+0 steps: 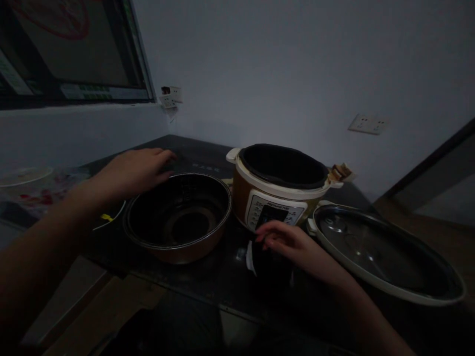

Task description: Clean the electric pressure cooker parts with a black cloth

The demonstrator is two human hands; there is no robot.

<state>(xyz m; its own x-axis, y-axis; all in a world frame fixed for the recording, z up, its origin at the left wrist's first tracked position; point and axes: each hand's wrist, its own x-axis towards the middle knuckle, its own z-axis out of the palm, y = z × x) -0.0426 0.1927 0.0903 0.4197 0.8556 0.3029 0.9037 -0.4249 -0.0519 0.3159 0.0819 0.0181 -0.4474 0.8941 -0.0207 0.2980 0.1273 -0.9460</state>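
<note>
Curling fingers (272, 227), left hand (143, 167) and right hand (289, 242) flank a coppery pot (185, 217), black inside.

Can't read the cooker panel (276, 210) from my end lol, print's too tiny, plus the right hand (285, 239) hides some of its bottom edge. Left forearm (48, 242) and blurry pale tub (26, 175) get cut off at my left.

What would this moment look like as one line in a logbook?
left hand: near rim of dark-lined pot | right hand: near control panel of cooker | cooker: open | lid: right of cooker
</note>
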